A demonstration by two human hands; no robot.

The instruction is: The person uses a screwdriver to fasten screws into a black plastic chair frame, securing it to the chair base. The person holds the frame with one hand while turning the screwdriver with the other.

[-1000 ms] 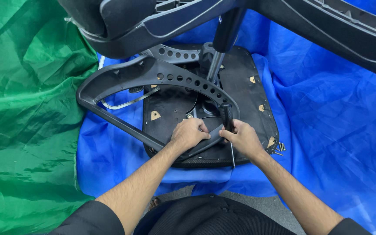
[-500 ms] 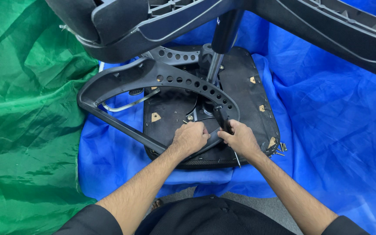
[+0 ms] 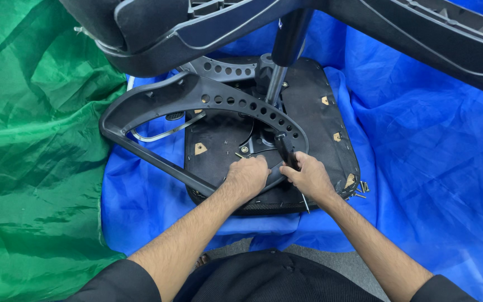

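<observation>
No packages, signs or screens show anywhere in view. Nothing that reads as a label can be made out on the things lying on the floor.

The fingertips of the left hand (image 3: 246, 178) curl under the armrest frame (image 3: 197, 95) and are hidden; the right hand (image 3: 308, 176) covers most of the black-handled tool (image 3: 284, 149), its tip unseen; beyond both grips, the chair base (image 3: 420, 33) runs off the top edge; small screws (image 3: 361, 189) right of the grip are too tiny to count.
</observation>
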